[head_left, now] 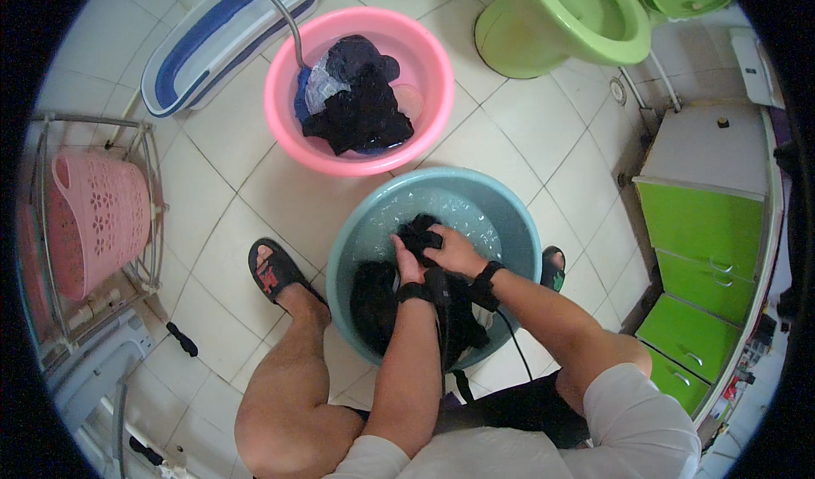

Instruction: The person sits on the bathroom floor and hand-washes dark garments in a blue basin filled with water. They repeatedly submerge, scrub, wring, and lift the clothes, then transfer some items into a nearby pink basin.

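A blue-grey basin point(340, 267) of water stands on the floor between my feet. Black wet cloth point(371, 301) lies in it and bunches up toward its middle. Both hands are over the water, close together, on a gathered black wad of the cloth. My left hand point(408, 262) is cupped at the wad's left side, and my right hand point(456, 251) has its fingers curled on the right side. Black straps circle both wrists, and a cable hangs by the right one. The garment's kind cannot be made out.
Beyond stands a pink basin point(280, 131) with dark and grey wet clothes point(361, 97) and a hose point(284, 12) leading into it. A folded white-and-blue tub point(182, 59), green toilet point(564, 25), green cabinet point(700, 224) and rack with a pink basket point(106, 216) surround it.
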`<control>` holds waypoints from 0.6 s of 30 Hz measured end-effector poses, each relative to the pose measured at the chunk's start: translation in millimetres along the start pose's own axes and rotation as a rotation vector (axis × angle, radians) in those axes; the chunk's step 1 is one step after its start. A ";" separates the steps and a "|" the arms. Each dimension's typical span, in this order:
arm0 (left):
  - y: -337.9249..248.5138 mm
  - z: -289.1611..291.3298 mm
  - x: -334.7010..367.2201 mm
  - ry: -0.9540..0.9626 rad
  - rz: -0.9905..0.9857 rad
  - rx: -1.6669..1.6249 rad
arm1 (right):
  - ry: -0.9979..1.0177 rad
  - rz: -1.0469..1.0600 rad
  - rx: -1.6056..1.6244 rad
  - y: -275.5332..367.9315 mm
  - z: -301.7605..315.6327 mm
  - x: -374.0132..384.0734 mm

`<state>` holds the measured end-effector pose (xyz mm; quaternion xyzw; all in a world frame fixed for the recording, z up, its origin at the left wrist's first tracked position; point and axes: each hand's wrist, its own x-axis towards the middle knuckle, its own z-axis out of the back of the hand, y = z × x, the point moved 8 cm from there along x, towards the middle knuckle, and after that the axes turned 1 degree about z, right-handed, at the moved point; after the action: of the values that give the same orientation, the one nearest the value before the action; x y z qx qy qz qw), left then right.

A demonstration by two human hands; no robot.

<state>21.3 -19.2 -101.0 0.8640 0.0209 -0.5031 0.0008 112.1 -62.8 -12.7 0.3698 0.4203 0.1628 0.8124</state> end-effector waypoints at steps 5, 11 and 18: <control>4.6 11.0 14.7 -0.151 -0.071 0.267 | -0.059 -0.074 -0.219 10.9 14.8 7.9; -5.3 -11.4 -21.1 -0.214 -0.092 0.072 | -0.386 0.107 -0.264 -5.1 47.2 21.6; -11.3 -21.9 -21.2 -0.079 -0.031 0.019 | 0.072 0.122 -0.078 2.6 -2.5 8.8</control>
<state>29.4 -8.1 -71.6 0.8431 0.0295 -0.5368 -0.0144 115.5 -54.8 -16.7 0.3568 0.4192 0.2412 0.7992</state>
